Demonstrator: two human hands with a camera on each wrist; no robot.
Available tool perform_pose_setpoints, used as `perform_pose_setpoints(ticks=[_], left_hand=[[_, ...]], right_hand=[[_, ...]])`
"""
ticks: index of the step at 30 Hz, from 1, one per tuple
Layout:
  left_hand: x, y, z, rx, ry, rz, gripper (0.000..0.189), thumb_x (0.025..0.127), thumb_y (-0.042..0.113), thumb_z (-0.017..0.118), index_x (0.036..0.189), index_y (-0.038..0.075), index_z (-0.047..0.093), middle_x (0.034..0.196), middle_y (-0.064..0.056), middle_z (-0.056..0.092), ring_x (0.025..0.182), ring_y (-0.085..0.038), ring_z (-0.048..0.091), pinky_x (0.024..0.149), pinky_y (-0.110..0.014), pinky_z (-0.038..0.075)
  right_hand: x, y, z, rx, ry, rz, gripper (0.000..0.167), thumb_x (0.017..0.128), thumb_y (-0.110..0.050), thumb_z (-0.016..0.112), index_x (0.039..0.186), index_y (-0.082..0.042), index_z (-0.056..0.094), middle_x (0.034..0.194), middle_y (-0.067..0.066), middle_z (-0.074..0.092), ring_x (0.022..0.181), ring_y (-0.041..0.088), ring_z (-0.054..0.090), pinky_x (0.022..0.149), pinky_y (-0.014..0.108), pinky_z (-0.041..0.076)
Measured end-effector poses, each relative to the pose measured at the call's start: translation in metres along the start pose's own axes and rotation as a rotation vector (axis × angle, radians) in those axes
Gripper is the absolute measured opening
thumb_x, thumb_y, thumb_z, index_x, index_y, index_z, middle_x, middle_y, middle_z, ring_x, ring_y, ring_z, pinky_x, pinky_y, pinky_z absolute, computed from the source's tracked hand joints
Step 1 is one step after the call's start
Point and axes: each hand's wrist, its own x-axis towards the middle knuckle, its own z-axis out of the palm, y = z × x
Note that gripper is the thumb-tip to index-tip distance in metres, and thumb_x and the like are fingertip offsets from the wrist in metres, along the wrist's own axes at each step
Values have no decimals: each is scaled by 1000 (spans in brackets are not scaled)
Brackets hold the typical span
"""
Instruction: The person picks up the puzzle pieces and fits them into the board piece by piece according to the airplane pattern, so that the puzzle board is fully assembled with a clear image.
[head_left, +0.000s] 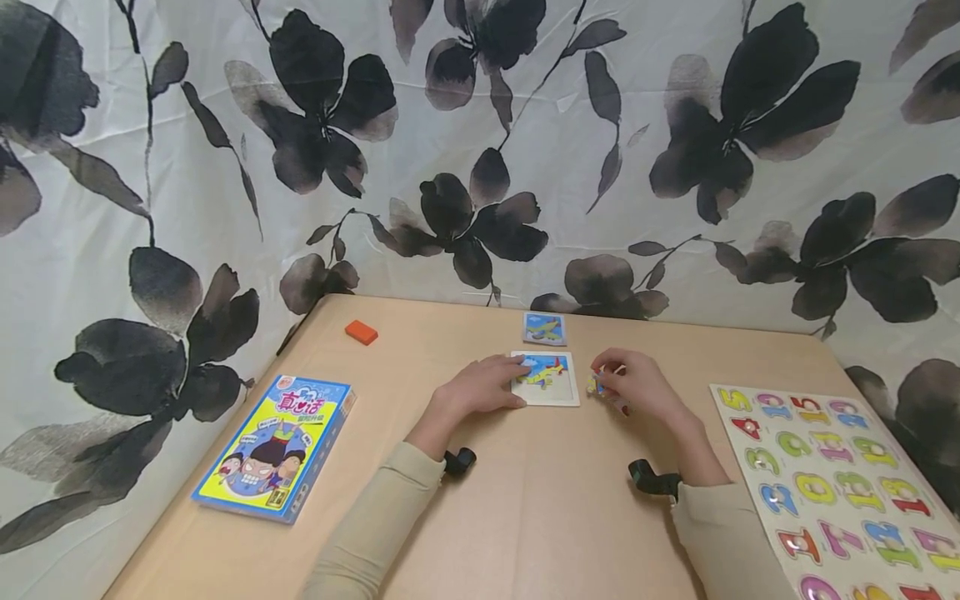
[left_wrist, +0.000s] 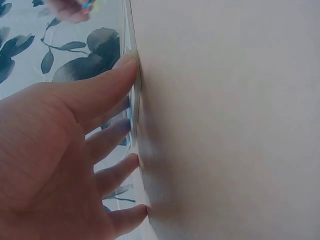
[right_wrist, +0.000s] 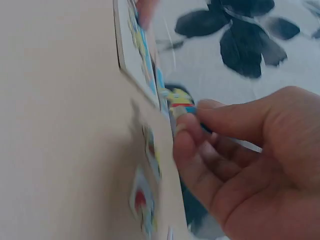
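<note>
Right of centre, my right grip [head_left: 642, 385] pinches a puzzle piece [right_wrist: 181, 100], probably light, stiff, best held edgewise; my left grip [head_left: 483, 385], spread, touches the puzzle board [head_left: 561, 400].

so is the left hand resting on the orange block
No, the left hand rests on the picture board, apart from the orange block.

Box [head_left: 273, 446] left, puzzle board [head_left: 558, 395] between, sheet [head_left: 836, 512] right
</note>
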Motion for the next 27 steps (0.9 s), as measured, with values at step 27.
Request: perform_pose_setpoints(ticks=[27], left_hand=[[4,0,0,29,3,4,65,93,45,67,150,22,46,161,1,36,151,-25,31,118,-52,33]], right_hand=[[32,-9,57,37,174,114,7,88,-7,71,91,-2,67,79,9,63,67,19,53,58,26,43]])
